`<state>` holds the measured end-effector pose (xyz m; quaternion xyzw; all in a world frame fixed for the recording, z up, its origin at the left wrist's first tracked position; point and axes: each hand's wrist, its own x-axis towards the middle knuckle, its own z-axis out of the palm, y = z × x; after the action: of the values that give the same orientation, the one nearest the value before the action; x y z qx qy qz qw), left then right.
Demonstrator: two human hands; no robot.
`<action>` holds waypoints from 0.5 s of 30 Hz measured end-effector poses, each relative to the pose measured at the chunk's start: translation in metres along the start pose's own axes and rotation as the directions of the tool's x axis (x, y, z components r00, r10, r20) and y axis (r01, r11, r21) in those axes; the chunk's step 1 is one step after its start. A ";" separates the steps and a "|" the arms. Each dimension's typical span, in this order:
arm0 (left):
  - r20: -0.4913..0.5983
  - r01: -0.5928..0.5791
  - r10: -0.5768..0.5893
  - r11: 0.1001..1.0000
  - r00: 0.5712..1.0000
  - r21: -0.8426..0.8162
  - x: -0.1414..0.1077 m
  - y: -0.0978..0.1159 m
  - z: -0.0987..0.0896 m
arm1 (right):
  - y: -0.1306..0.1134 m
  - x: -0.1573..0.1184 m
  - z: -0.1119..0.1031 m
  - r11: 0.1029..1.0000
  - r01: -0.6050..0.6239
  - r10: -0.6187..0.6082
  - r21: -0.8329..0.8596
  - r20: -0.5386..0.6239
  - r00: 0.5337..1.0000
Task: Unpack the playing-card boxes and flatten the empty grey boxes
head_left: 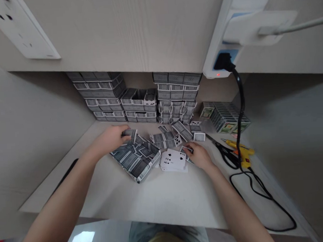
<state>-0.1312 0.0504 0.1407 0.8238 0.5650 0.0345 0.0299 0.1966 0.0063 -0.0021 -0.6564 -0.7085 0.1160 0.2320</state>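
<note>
My left hand (115, 138) pinches a patterned playing card (131, 136) over the back left corner of a shallow open box made of cards (138, 162). More face-down cards line or lie in that box. Just right of it, a pile of face-up cards (173, 160) rests on the desk, a two of spades among them. My right hand (198, 154) is closed on a card (186, 152) at the pile's right edge; its fingers partly hide that card. Behind the pile lie loose face-down cards (162, 139).
Stacked card boxes (176, 93) stand against the back wall. Shrink-wrapped decks (224, 116) sit at the back right. Black scissors (226, 153) and a yellow glue gun (244, 155) lie on the right, near a black cable (241, 95) hanging from a power strip (211, 66).
</note>
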 end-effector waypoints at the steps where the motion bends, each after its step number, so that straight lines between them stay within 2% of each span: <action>1: -0.035 0.029 -0.028 1.000 0.999 0.012 0.000 -0.001 -0.001 | 0.000 0.000 -0.001 1.000 0.002 -0.002 -0.001 -0.002 1.000; 4: -0.127 0.089 -0.088 0.996 0.988 0.007 -0.001 -0.001 -0.002 | -0.001 -0.001 -0.002 1.000 0.016 -0.016 -0.005 -0.003 1.000; 7: -0.193 0.010 -0.022 0.998 0.981 -0.065 -0.006 -0.002 0.000 | -0.001 -0.001 -0.002 1.000 0.023 -0.023 -0.004 -0.005 1.000; 10: -0.193 -0.096 0.067 0.985 0.979 -0.146 -0.012 -0.005 0.006 | 0.000 -0.001 -0.002 1.000 0.017 -0.017 -0.009 -0.004 1.000; 13: -0.173 -0.089 0.054 0.976 0.983 -0.200 -0.017 -0.012 0.011 | 0.000 -0.001 -0.001 1.000 0.012 -0.012 -0.012 -0.001 1.000; 15: -0.198 -0.082 0.044 0.979 0.979 -0.187 -0.020 -0.017 0.012 | 0.000 -0.001 0.000 1.000 0.010 -0.010 -0.017 -0.006 1.000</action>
<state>-0.1527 0.0381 0.1270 0.8274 0.5326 0.1698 0.0541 0.1968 0.0057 -0.0018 -0.6551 -0.7119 0.1068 0.2294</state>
